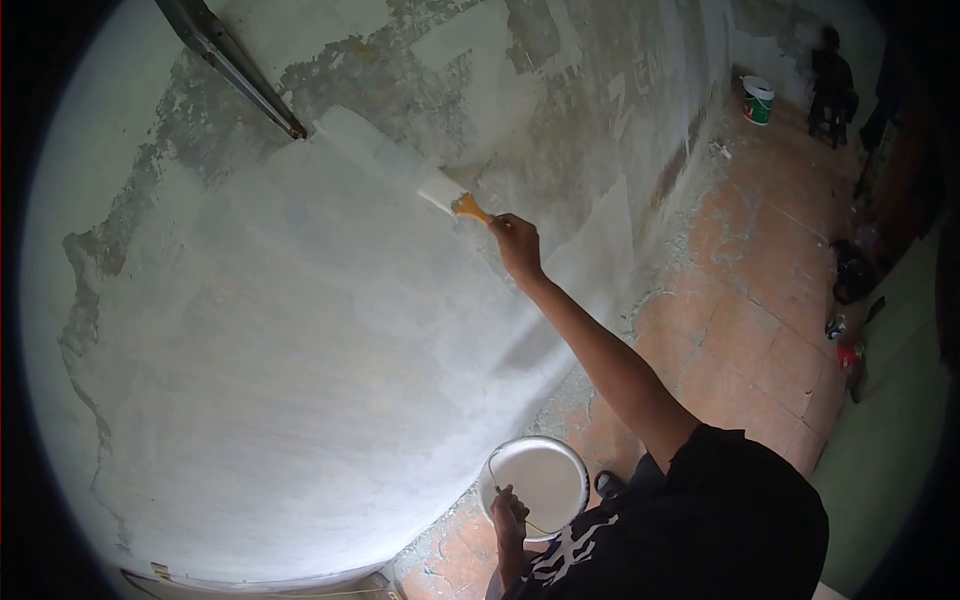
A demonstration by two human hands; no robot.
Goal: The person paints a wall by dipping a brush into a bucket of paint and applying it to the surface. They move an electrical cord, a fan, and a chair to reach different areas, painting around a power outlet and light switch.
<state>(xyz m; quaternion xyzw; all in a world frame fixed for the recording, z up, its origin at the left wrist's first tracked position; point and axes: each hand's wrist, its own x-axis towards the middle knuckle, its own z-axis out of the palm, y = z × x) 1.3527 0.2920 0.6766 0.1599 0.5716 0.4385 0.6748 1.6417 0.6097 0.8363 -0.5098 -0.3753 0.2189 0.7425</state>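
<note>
My right hand [517, 245] is closed around the handle of a wide paintbrush [470, 207]. White-coated bristles rest against the patchy grey and white wall [300, 300], with a wet pale streak running up and left from them. Lower down, my left hand [510, 512] grips the thin wire handle of a white bucket [583, 470]. Pale liquid shows inside this bucket, which is close to my body, beside the base of the wall.
A metal bar [235, 70] juts out at the upper left. Along the tiled floor [740, 310] stand a green-and-white bucket [758, 103] and, at the right, a red item [850, 356]. A dark seated figure [832, 85], seemingly a person, is at the far upper right.
</note>
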